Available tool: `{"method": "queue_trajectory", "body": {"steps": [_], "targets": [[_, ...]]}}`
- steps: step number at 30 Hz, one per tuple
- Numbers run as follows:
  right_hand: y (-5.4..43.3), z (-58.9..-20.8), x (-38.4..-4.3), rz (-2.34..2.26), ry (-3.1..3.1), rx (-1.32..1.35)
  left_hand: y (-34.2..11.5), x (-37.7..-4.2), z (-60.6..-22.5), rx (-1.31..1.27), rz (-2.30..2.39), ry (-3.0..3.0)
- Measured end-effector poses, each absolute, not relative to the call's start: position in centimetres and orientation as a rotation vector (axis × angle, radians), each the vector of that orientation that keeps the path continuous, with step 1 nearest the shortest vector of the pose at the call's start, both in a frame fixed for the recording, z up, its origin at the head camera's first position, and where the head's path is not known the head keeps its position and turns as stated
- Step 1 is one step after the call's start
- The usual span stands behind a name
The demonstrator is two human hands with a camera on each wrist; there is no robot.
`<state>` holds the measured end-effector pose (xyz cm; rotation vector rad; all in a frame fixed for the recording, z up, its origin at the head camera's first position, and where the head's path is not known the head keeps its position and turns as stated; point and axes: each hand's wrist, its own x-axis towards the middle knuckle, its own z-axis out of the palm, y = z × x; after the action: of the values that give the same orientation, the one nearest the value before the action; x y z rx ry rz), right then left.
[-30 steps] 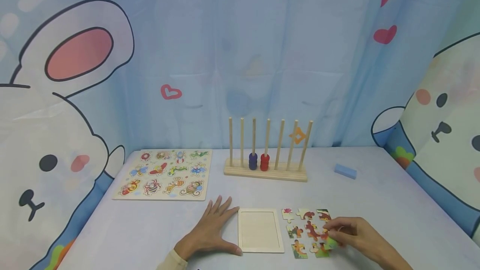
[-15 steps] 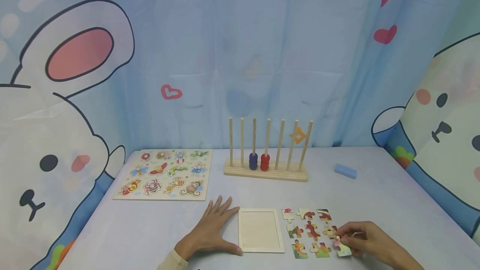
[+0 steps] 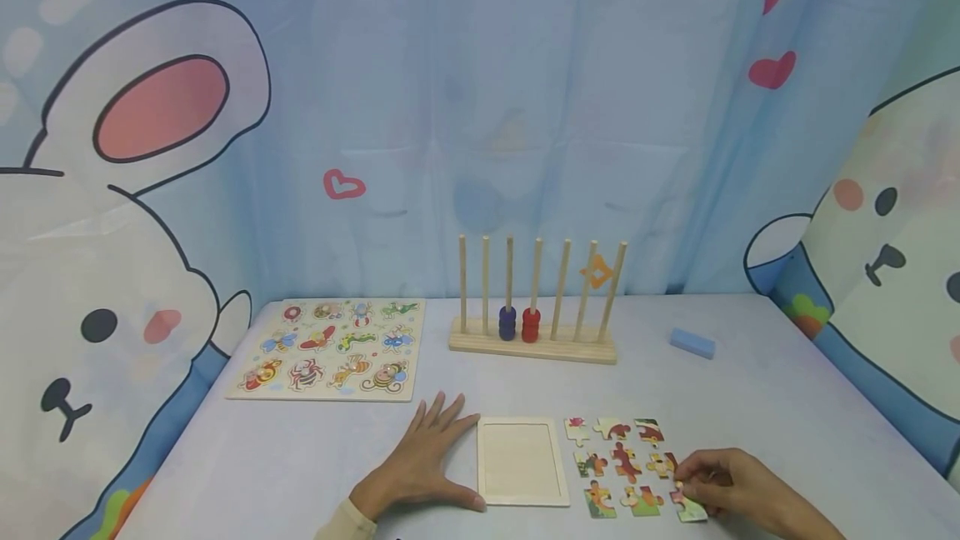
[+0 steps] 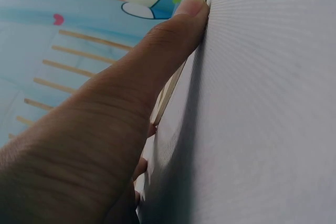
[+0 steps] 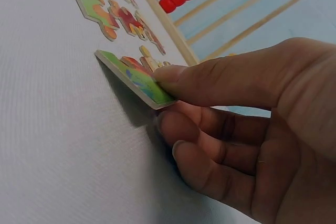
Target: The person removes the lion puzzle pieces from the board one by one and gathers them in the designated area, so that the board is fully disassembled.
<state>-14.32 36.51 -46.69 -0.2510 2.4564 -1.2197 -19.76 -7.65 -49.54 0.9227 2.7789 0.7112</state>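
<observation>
Fingers spread, the left hand (image 3: 426, 458) touches the left edge of a wooden puzzle frame (image 3: 561, 473); in the left wrist view its thumb (image 4: 181, 22) lies against the frame's side. The frame's recess shows bare wood. At the lower right, the right hand (image 3: 731, 486) pinches a green-edged jigsaw piece (image 3: 688, 507) between thumb and fingers. Seen from the right wrist, this jigsaw piece (image 5: 134, 80) tilts, its edge by the fingers raised off the table. Several other jigsaw pieces (image 3: 625, 462) lie apart in rows between the frame and the right hand.
Behind the puzzle frame stands a wooden peg rack (image 3: 532, 347) with blue beads (image 3: 507, 323) and red beads (image 3: 531, 325). A board of insect pictures (image 3: 326, 348) lies at the back left. A blue block (image 3: 692, 343) lies at the back right. A printed curtain (image 3: 480, 107) hangs behind.
The right hand has moved right and slightly toward the near edge with the pinched piece, bringing it down to the right end of the nearest row. The left hand has stayed put.
</observation>
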Motion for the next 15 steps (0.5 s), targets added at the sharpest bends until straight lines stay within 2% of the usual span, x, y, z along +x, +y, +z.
{"method": "queue_trajectory", "body": {"steps": [15], "targets": [[34.8, -46.7, -14.2, -1.063, 2.702, -0.018, -7.5, -19.7, -49.4, 0.914, 0.691, 2.778]]}}
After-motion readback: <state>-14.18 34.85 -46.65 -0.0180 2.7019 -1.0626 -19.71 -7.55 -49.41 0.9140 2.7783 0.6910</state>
